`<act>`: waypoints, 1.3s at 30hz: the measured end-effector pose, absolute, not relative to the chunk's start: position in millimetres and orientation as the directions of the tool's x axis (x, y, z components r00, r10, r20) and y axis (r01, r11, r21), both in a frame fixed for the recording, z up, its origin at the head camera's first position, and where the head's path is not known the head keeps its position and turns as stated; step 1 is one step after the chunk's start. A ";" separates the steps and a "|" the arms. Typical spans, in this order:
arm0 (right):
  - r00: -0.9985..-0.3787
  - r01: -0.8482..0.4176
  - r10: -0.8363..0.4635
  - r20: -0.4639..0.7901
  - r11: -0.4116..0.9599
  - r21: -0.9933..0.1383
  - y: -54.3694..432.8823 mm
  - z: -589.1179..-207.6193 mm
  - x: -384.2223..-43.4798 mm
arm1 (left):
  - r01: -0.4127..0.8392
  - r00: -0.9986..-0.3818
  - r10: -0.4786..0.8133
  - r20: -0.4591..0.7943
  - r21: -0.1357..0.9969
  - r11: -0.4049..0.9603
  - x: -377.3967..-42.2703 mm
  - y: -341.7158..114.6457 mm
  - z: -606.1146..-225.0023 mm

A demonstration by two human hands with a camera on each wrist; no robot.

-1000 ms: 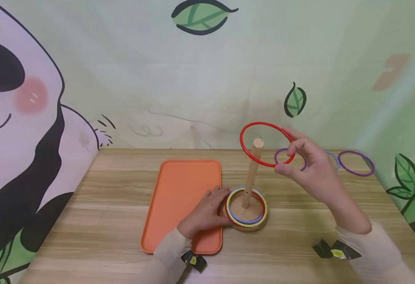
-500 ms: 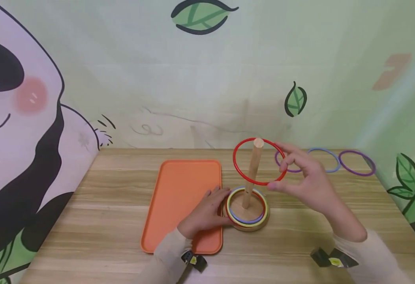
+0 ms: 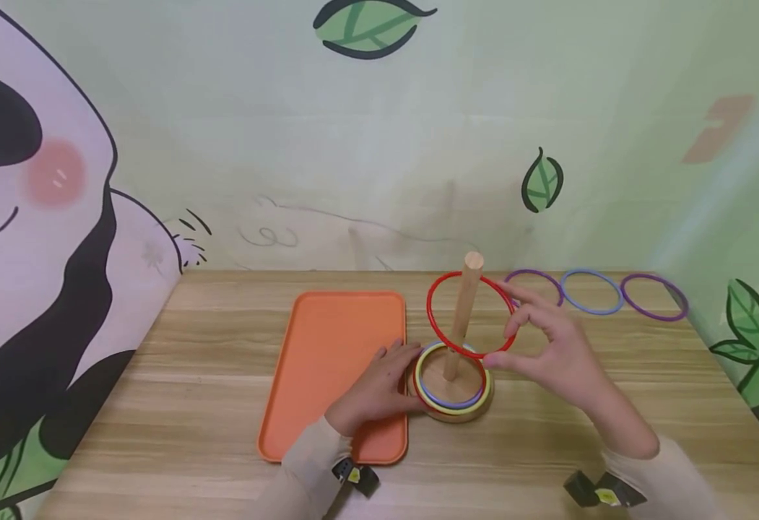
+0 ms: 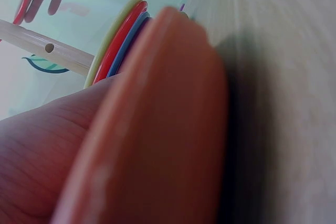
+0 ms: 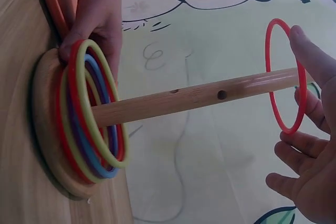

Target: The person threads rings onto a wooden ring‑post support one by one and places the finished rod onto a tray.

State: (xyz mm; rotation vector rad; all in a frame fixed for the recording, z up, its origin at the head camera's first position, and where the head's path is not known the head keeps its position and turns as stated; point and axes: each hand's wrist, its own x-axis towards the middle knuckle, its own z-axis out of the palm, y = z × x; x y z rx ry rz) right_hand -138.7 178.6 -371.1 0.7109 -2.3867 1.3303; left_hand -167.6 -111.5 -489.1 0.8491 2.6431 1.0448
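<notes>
Threading, judged as the step in hand: found the red ring (image 3: 429, 302) right of centre in the head frame, around the upper part of the wooden peg (image 3: 465, 303), well above the stacked rings (image 3: 455, 412) on the round base (image 3: 437, 386). Noted the right hand (image 3: 561, 354) with thumb and fingers pinching the red ring at its right side; lower fingers spread clear in the right wrist frame. Saw the left hand (image 3: 373, 390) just below centre, fingers and thumb spread, touching the left edge of the base. Got little more from the left wrist frame, blurred across the middle by the orange tray (image 3: 334, 347). Logged in a row on the worktop (image 3: 191, 375), right of centre in the head frame: a purple ring (image 3: 533, 271), a blue ring (image 3: 595, 313), a second purple ring (image 3: 658, 318). Judged the next move to call for a near-level ring, let straight down along the peg, then a release of the pinch only close above the stack. Reckoned a steady base useful, with the left hand well placed for bracing.
</notes>
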 end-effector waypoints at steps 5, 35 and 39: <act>-0.837 -0.546 -0.278 0.470 0.434 -0.716 177.9 -379.2 -137.5 | 0.457 -0.819 0.571 0.058 0.669 0.587 -168.8 -111.1 -489.6; -0.861 -0.506 -0.314 0.399 0.461 -0.729 178.6 -415.6 -130.6 | 0.440 -0.826 0.563 0.035 0.664 0.605 -168.9 -110.2 -490.8; -0.859 -0.510 -0.321 0.400 0.460 -0.726 178.9 -419.6 -130.6 | 0.442 -0.824 0.565 0.041 0.669 0.597 -168.8 -110.4 -490.5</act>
